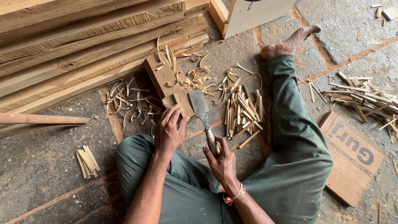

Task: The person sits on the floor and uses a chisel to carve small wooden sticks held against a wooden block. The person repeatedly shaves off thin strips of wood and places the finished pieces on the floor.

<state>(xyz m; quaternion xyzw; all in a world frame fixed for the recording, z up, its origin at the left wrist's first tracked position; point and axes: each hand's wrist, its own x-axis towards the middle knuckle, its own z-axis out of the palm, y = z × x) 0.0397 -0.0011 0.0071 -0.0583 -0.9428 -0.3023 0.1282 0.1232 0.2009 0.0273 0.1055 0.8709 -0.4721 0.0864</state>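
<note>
I sit on a stone floor in green trousers. My left hand [169, 132] presses down on the near end of a small wooden block [167, 81] lying on the floor. My right hand [223, 162] grips the wooden handle of a broad flat chisel [200, 105]. Its steel blade lies just right of the block's near end, beside a thin wooden strip [183, 104]. Curled shavings [128, 101] lie left of the block and on top of it.
Long rough planks [83, 45] are stacked at the upper left. A pile of cut sticks [242, 112] lies right of the chisel, more sticks [365, 97] at far right, a small bundle [88, 161] lower left. A cardboard sheet [352, 159] lies by my right knee.
</note>
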